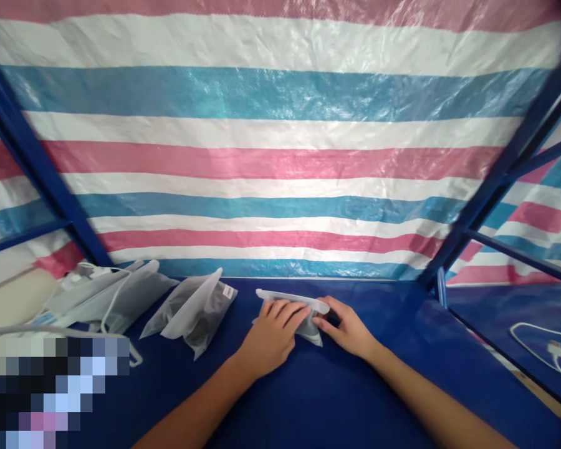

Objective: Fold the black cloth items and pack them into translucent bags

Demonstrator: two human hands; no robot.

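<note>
- Left hand (272, 330) down flat on the blue table (336, 386), fingers spread over a small frosted pouch (293, 300), pressing on it rather than clutching.
- Right hand (348, 327) at the pouch's right end, thumb and fingertips pinching its edge — a light grasp.
- Pouch itself near the middle of the table, close to the back edge, squeezed between both hands; top rim showing as a pale strip above the left fingers, something dark inside, too hidden to name.
- Just to the left, a pair of similar frosted bags (194, 308) leaning together, dark contents showing through, apart from the hands.
- Further left, a loose heap of more bags (107, 293) with a white cord (116, 315) looped over them.
- Behind everything, striped tarp (280, 156) in pink, white and blue, framed by blue metal bars (37, 168).
- Far right, on a neighbouring surface — a white cable with plug (549, 349), well apart.
- Lower left corner blurred out, unreadable.
</note>
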